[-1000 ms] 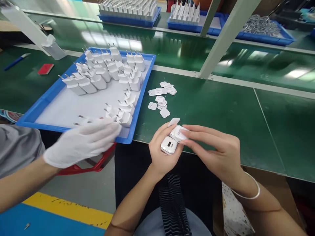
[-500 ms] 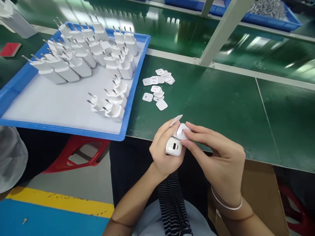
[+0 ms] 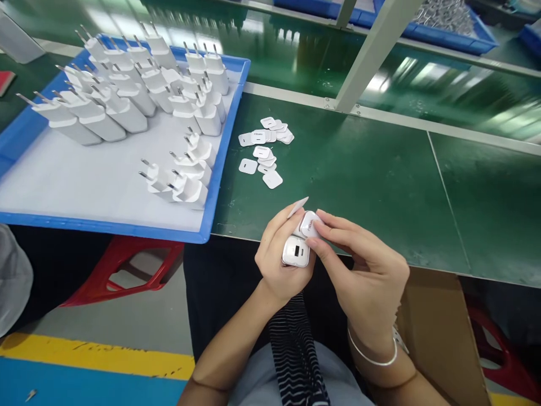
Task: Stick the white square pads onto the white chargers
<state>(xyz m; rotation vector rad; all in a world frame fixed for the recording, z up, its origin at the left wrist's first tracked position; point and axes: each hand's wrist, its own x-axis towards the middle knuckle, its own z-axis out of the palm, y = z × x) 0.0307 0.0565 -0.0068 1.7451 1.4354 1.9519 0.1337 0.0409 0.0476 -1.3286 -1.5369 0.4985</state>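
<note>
My left hand (image 3: 279, 256) is closed around two white plug chargers held side by side. The nearer charger (image 3: 296, 251) shows a dark USB slot and a smaller port on its end face. On the end of the other lies a white face plate (image 3: 309, 223) with faint grey print. My right hand (image 3: 366, 268) pinches this plate at its right edge with thumb and fingertips. Another thin white plate (image 3: 298, 207) stands up between fingers of my left hand. Whether the pinched plate is fully seated I cannot tell.
A blue-rimmed tray (image 3: 207, 220) of upright white two-pin chargers (image 3: 127, 115) stands on the left. Loose white face plates (image 3: 273, 179) lie scattered on the green bench (image 3: 359, 180). A metal post (image 3: 367, 62) rises behind. Below are a red stool (image 3: 127, 270) and a cardboard box (image 3: 439, 332).
The whole view has shifted slightly, so the tray and bench appear further left. My right hand has turned a little at the wrist, and more print shows on the pinched plate.
</note>
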